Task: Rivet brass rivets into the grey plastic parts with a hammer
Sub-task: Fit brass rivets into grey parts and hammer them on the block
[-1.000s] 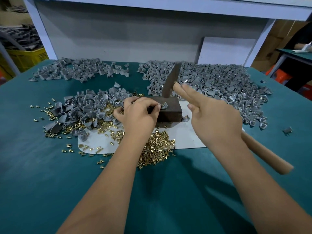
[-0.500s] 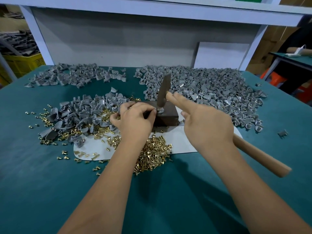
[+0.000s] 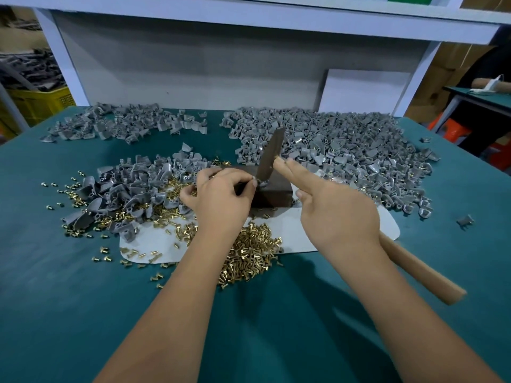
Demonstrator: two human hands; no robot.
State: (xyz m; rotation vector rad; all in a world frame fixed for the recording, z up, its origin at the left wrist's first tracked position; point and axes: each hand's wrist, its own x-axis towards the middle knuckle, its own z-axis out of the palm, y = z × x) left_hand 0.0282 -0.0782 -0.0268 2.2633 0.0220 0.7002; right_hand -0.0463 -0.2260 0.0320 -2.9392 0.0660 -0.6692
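Riveting station, one strike in hand. Left hand (image 3: pixel 221 197): fingers curled, tips pinching a grey plastic part (image 3: pixel 264 184) and steadying it on top of the dark metal block (image 3: pixel 272 193); the part is mostly hidden behind the fingertips and hammer, so whether a rivet sits in it cannot be told. Right hand (image 3: pixel 336 214): closed round the wooden handle of the hammer (image 3: pixel 272 153), forefinger and middle finger laid straight along the handle toward the head; the lower end of the head is down at the part, contact too small to confirm. Block: stands on a white mat (image 3: pixel 304 230) on the green tabletop (image 3: pixel 83 299). Stock: loose brass rivets (image 3: pixel 249 255) heaped on the near edge of the mat and scattered leftward; grey parts mixed with rivets (image 3: pixel 132 189) to the left of the block; a large heap of grey parts (image 3: pixel 345 150) behind and right of it; a smaller heap (image 3: pixel 124 125) at far left. Judged step: driving a rivet into the held part. Next move calls for a short, square tap with the pinching fingertips kept off the strike point, the part held flat on the block.
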